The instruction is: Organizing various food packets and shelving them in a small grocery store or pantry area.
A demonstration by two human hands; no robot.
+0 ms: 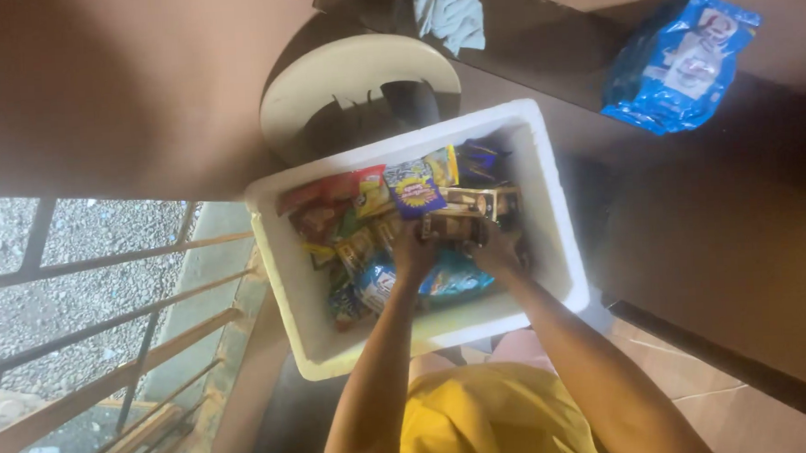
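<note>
Head view, straight down into a white foam box [562,247] packed with snack packets. Both hands inside it, closed from either end on a flat brown packet [453,226] held level just above the heap. Left hand [413,251] curled round the near-left end, fingers wrapped over the top edge; right hand [497,249] clamped on the other end, fingers partly hidden behind the packet, so hard to tell how tight. Two-handed hold probably because the packet is long and thin and would sag or tip from one end.

Just beyond the grip, touching or nearly so: a purple-and-yellow packet [414,188] standing on edge, and another brown carton [474,199] lying across. Further out to the left of the grip, red and orange packets [329,195] leaning against the box wall, stood upright seemingly to save room. Directly beneath the hands, a blue packet [455,279] lying flat. Dark blue packets [480,161] in the far corner past the right hand.

Box propped at lap level, against a yellow garment [493,422]. Well beyond the grip, outside the box: a pale round stool [324,85], a grey cloth [448,12] and a blue bag [677,60] on a dark ledge. Off to the left, wooden railings [109,330] over gravel.
</note>
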